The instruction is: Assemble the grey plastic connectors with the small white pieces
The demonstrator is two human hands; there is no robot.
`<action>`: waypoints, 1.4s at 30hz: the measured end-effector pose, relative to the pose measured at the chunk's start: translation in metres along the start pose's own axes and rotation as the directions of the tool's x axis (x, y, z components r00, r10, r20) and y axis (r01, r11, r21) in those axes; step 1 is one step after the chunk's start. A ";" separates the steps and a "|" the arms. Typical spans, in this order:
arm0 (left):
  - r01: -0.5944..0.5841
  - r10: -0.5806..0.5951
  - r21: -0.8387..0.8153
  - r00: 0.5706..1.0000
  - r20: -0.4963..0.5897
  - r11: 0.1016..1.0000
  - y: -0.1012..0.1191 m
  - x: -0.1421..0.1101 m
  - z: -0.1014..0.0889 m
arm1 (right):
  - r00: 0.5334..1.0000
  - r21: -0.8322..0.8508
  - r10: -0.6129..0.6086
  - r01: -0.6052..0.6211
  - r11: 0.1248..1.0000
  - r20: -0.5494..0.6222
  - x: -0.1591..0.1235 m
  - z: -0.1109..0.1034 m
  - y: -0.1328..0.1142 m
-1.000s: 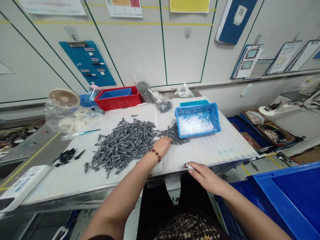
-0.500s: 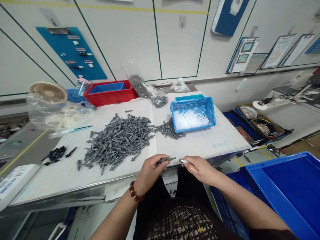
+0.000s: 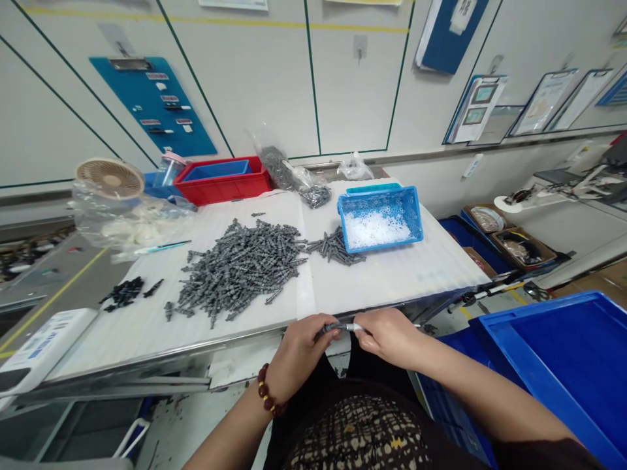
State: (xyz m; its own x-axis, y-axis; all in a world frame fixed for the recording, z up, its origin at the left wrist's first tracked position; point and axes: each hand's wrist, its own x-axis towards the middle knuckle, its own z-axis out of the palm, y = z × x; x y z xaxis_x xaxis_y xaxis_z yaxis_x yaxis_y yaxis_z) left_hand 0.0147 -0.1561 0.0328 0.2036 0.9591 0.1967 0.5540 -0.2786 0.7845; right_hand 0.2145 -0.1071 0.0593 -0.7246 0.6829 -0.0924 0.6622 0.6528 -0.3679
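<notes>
In the head view, my left hand [image 3: 304, 341] is closed around a small dark grey ridged plastic part [image 3: 333, 327], held sideways at the table's front edge. My right hand [image 3: 389, 333] grips a slim white tool with a metallic tip [image 3: 353, 327]. The tool's tip meets the right end of the grey part; exactly how they join is too small to tell. Most of the tool is hidden in my fingers. Beyond my hands, a big heap of similar grey parts [image 3: 245, 267] covers the middle of the table, with a smaller pile of grey parts [image 3: 336, 247] to its right.
A blue bin of small white rings [image 3: 379, 234] stands at the back right of the white-covered table [image 3: 274, 320]. At the left lie black parts [image 3: 123, 292] and a white device [image 3: 49, 349]. A red bin [image 3: 223, 188] sits behind. Blue crates [image 3: 553, 365] are at my right.
My hands have come together, so the gap between the tool's tip and the grey part has closed. The view has shifted slightly.
</notes>
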 end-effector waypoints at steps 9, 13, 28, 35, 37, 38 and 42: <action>0.060 -0.058 -0.014 0.991 0.117 0.998 0.005 -0.003 -0.005 | 0.997 -0.057 -0.051 0.054 0.997 0.055 0.000 0.000 -0.008; 0.079 -0.078 -0.005 0.989 0.129 0.997 0.007 -0.002 -0.003 | 0.997 -0.067 -0.035 0.040 0.997 0.064 0.002 0.001 -0.012; 0.087 -0.069 -0.148 0.990 0.127 0.985 -0.012 -0.004 -0.001 | 0.991 0.099 -0.119 0.113 0.989 0.058 0.007 0.007 0.001; 0.127 -0.112 -0.123 0.986 0.124 0.984 -0.005 -0.005 -0.004 | 0.994 0.083 -0.094 0.089 0.993 0.057 0.008 0.010 0.000; 0.118 -0.107 -0.101 0.988 0.115 0.988 -0.005 -0.005 -0.004 | 0.993 0.084 -0.105 0.100 0.991 0.058 0.008 0.010 0.000; 0.118 -0.107 -0.098 0.988 0.114 0.988 -0.006 -0.005 -0.004 | 0.992 0.084 -0.108 0.103 0.991 0.060 0.008 0.010 0.000; 0.115 -0.103 -0.107 0.988 0.113 0.988 -0.007 -0.006 -0.003 | 0.994 0.073 -0.103 0.099 0.992 0.049 0.008 0.011 0.000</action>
State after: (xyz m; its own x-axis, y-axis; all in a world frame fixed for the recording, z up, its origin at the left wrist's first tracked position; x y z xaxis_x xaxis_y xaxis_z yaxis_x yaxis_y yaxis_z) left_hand 0.0070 -0.1600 0.0277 0.2354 0.9707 0.0476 0.4844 -0.1596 0.8602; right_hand 0.2069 -0.1052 0.0486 -0.7973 0.5955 -0.0989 0.5714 0.6917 -0.4417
